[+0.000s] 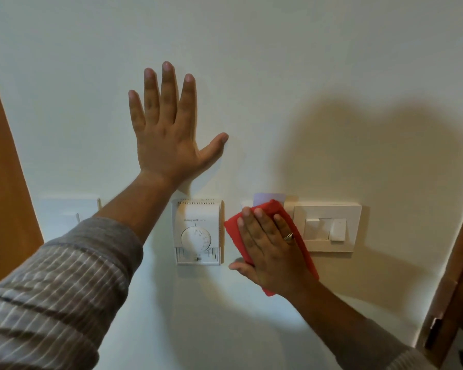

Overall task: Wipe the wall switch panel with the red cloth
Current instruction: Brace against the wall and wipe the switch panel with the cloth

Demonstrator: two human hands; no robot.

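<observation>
My left hand [169,134] lies flat against the white wall [305,62] in the upper middle of the frame, fingers spread and pointing up, thumb out to the right, gripping nothing. Its forearm runs down to the lower left, where a grey striped sleeve [56,284] is pushed back from the wrist.

My right hand [270,249] is in the centre right of the frame, palm down and fingers stretched out, pressing the red cloth [302,241] flat against the wall rather than clutching it. There is a ring [288,236] on one finger. The cloth shows around my hand on the left, at the top and along the right side, with a corner poking out below my wrist.

The cloth covers the left end of the wall switch panel [329,228]; the rest of that white panel is bare just to the right of my hand, with its rocker switches visible. A pale card-like piece [267,198] peeks out above the cloth.

Just left of the cloth, apart from it, sits a white thermostat [197,232] with a round dial. Brown wood edges [8,169] frame the far left and the lower right.
</observation>
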